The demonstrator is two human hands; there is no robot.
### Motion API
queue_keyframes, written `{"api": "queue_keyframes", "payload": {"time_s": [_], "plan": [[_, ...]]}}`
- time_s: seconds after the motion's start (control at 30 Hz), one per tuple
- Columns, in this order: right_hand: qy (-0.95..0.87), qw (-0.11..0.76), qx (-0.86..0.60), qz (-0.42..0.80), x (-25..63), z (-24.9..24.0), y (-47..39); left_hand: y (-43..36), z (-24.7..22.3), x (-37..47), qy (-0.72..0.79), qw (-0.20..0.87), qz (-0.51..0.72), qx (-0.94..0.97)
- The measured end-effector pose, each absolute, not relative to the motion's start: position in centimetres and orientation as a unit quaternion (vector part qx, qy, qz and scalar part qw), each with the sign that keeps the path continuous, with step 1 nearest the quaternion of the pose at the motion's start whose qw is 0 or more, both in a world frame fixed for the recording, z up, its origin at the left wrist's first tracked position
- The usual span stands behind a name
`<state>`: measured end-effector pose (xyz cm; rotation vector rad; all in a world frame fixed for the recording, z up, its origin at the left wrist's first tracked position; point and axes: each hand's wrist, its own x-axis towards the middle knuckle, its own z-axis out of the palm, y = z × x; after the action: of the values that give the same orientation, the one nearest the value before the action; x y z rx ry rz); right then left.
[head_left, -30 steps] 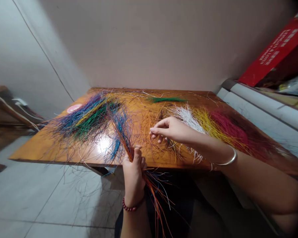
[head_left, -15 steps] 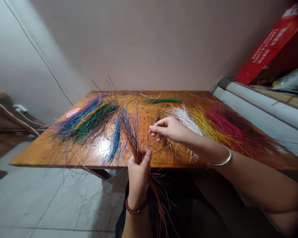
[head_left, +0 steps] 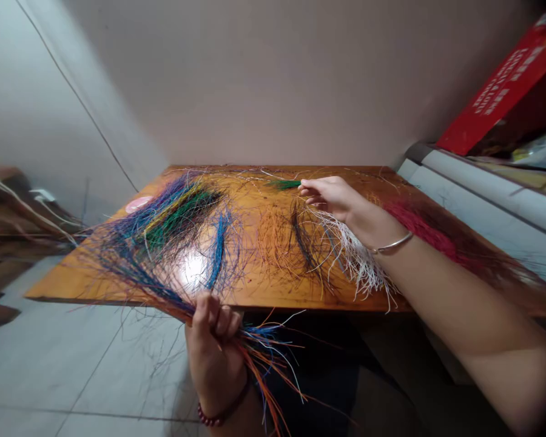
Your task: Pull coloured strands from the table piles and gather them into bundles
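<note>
My left hand (head_left: 216,343) is closed round the middle of a bundle of thin mixed-colour strands (head_left: 170,297), mostly blue and orange. The bundle lies tilted: one end fans out to the upper left over the table edge, the other sticks out to the right. At the back of the table, my right hand (head_left: 330,197) has its thumb and fingers pinched together over a green bundle of strands (head_left: 286,184). The hand covers that bundle's right part, and whether the fingertips grip any strand cannot be made out. White strands (head_left: 357,246) lie just below this hand.
On the wooden table (head_left: 118,294) lie a multicolour heap (head_left: 173,215), a blue bundle (head_left: 217,252), orange strands (head_left: 275,233), dark strands (head_left: 303,243) and a magenta pile (head_left: 425,227). A pink disc (head_left: 139,204) sits at left. A red box (head_left: 495,91) stands at right.
My right hand has moved up and away, from above the orange strands to the green bundle. My left hand has gone lower left, and its bundle has tipped over to the left.
</note>
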<state>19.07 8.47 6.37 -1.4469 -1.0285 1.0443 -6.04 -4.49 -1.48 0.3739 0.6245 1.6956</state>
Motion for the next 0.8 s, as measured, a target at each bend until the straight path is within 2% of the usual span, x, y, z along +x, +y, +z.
{"api": "queue_keyframes", "payload": {"time_s": [0.33, 0.6, 0.7, 0.8], "plan": [[-0.515, 0.288, -0.609, 0.530, 14.3, 2.0, 9.9, -4.5, -1.4, -7.0, 0.221, 0.580, 0.778, 0.099], [-0.646, 0.048, -0.479, 0.593, 13.7, 0.7, 8.4, -4.6, -2.0, -7.4, 0.218, 0.591, 0.770, 0.107], [-0.623, 0.026, -0.484, 0.614, 13.9, 0.2, 8.2, -4.5, -2.0, -7.4, 0.228, 0.591, 0.766, 0.111], [-0.593, 0.052, -0.509, 0.622, 14.2, -0.3, 9.0, -4.4, -2.0, -7.3, 0.233, 0.592, 0.763, 0.115]]}}
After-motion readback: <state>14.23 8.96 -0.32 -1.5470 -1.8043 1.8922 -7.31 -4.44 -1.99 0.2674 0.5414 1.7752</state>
